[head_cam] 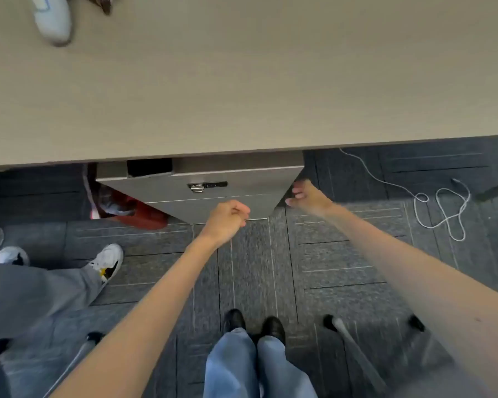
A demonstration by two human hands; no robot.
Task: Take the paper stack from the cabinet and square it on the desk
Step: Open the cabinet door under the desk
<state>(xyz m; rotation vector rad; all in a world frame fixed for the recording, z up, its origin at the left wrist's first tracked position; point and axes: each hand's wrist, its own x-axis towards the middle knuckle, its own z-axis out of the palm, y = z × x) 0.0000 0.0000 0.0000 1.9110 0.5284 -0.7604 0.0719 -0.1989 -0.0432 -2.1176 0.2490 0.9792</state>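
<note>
A grey drawer cabinet [167,193] stands under the beige desk [242,81], with a small metal lock [207,186] on its upper front. My left hand [227,219] is curled shut in front of the cabinet's lower drawer, with nothing visible in it. My right hand [308,196] hovers at the cabinet's right corner, fingers loosely apart and holding nothing. No paper stack is in view. Whether either hand touches the cabinet I cannot tell.
A white object [52,20] lies at the desk's far left. A white cable [443,208] coils on the carpet to the right. Another person's legs and white shoe [107,261] are at the left. A red object [147,216] sits beside the cabinet. Chair legs [351,337] flank my feet.
</note>
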